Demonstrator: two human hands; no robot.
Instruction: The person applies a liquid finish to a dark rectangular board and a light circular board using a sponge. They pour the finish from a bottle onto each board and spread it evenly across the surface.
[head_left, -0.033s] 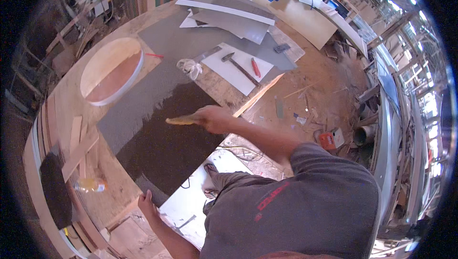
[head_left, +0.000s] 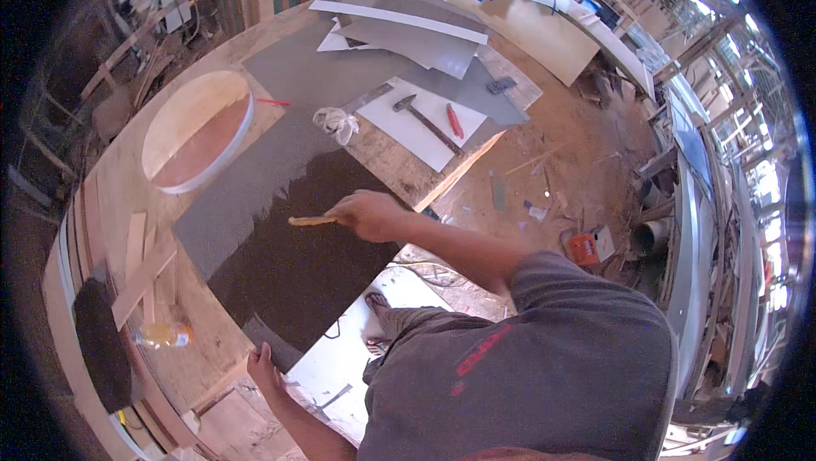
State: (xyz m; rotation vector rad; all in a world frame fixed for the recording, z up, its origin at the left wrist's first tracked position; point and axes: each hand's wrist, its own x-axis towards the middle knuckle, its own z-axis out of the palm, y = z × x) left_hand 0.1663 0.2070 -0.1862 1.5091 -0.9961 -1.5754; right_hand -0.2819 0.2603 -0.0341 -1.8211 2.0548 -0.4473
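Observation:
A grey sheet (head_left: pixel 229 185) lies on the wooden table, its near part covered by a dark, wet-looking coat (head_left: pixel 297 265) with a ragged far edge. Over that coat, my right hand (head_left: pixel 374 214) is closed round a pale, flat spreader (head_left: pixel 311 220), whose tip points left. I cannot tell whether the tip touches the surface. My left hand (head_left: pixel 265 366) is at the sheet's near left corner, thumb on top and fingers mostly hidden beneath, gripping the edge. A crumpled whitish cloth or plastic (head_left: pixel 337 124) sits by the sheet's right side.
Beyond the right hand, a hammer (head_left: pixel 425 123) and a red-handled tool (head_left: pixel 455 120) lie on a white board (head_left: pixel 382 111). An oval wooden form (head_left: pixel 242 134) stands at left. Nearer are wood strips (head_left: pixel 146 282) and a bottle (head_left: pixel 166 334). Cut sheets (head_left: pixel 408 32) are stacked at the back.
My right hand has shifted slightly with the spreader, whose tip is a little further left and lower and now looks thinner. My left hand stays at the corner.

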